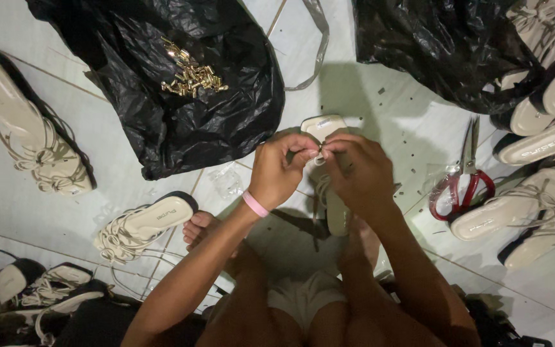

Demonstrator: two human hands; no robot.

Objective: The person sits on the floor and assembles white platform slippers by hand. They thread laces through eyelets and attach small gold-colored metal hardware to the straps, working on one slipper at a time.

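Cream sandal (330, 168) stands on the floor (380, 109) between the person's feet, toe end up. Both hands meet at its strap (319, 158): left hand (277, 168) and right hand (358, 172) each pinch it, fingertips touching, wrists bent inward. Risk: the thin strap slips from the pinch, or the propped sandal tips sideways.

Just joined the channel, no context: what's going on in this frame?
A person sits on a tiled floor with both hands on a cream sandal held in front of them. The left hand and right hand meet at its thin laces, fingertips pinching something small there. A heap of small gold metal pieces lies on a black plastic bag. Red-handled scissors lie to the right, and more cream sandals are spread around.
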